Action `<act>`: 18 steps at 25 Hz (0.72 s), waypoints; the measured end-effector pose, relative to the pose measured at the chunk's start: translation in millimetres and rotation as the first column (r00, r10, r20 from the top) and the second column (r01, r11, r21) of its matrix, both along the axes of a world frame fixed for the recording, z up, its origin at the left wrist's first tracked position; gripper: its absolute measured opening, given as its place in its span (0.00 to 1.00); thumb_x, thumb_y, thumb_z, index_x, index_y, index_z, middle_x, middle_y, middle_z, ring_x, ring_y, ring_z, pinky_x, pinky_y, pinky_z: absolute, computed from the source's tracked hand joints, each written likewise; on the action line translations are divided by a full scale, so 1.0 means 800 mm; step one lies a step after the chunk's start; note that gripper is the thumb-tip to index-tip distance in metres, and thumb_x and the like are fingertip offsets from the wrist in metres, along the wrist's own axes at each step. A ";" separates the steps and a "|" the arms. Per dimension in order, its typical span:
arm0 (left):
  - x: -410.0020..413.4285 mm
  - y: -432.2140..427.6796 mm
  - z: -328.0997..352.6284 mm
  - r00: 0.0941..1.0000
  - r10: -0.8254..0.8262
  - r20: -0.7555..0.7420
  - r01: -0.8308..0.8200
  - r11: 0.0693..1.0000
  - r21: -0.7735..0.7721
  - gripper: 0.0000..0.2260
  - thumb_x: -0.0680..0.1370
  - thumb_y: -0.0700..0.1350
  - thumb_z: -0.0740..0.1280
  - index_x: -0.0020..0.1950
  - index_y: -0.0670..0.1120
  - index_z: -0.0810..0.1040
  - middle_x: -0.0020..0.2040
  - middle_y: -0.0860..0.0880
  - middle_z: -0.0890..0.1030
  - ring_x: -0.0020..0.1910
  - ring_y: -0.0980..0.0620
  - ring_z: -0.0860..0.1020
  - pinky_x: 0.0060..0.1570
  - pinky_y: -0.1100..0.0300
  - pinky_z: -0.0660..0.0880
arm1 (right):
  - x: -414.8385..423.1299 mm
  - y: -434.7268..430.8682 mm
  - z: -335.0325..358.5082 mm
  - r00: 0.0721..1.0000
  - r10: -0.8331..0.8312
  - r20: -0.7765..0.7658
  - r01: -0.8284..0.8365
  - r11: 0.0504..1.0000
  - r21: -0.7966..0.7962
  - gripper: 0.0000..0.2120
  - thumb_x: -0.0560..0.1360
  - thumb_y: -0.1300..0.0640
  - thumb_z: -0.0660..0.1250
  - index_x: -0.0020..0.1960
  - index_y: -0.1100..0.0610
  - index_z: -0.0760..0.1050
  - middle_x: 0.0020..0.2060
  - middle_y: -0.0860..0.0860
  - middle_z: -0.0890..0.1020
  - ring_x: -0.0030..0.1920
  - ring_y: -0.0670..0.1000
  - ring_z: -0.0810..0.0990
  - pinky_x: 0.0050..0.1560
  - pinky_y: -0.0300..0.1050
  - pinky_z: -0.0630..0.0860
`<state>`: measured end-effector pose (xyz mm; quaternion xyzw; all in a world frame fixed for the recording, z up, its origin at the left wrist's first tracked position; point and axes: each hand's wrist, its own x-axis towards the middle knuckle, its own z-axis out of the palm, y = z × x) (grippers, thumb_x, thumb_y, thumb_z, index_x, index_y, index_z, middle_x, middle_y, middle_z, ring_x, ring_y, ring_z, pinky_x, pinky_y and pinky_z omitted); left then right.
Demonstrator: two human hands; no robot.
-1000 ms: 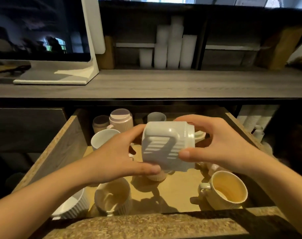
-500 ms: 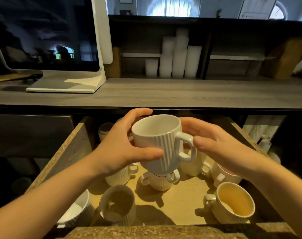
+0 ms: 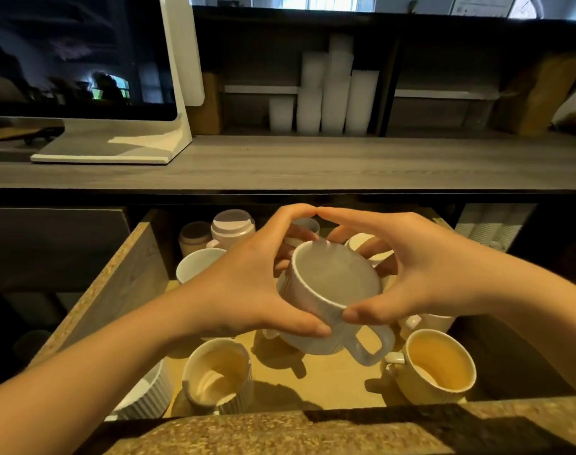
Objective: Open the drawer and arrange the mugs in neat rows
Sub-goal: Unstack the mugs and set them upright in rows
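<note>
Both hands cup the white ribbed ceramic mug (image 3: 332,300) above the open wooden drawer (image 3: 129,277): left hand (image 3: 247,290) and right hand (image 3: 421,274) curl round it, thumbs pinching the near rim, forefingers touching behind.

The left hand (image 3: 244,290) and right hand (image 3: 424,277) curl inward, index fingertips touching, thumbs nearly meeting.

A: Any writing to read here?
B: None that I can make out. The screen (image 3: 76,54), far left, is dark with only reflections.
A: The mug (image 3: 329,284) held up, and the rest in the drawer (image 3: 129,274)?
B: Plain or ribbed, no print showing.
A: That pale panel (image 3: 477,4) far right, at the top?
B: Faint marks, too blurred to read
</note>
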<state>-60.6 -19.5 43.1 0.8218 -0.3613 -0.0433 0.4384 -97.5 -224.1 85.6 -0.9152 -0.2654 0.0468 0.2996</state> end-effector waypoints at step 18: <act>0.000 0.022 -0.062 0.994 -0.068 0.081 -0.023 0.609 0.793 0.25 0.74 0.60 0.65 0.69 0.56 0.66 0.67 0.56 0.72 0.61 0.57 0.73 0.59 0.59 0.73 | -0.007 0.002 -0.104 0.959 -0.285 0.002 0.258 0.868 -0.425 0.30 0.63 0.37 0.72 0.59 0.50 0.72 0.50 0.45 0.78 0.46 0.46 0.78 0.44 0.37 0.80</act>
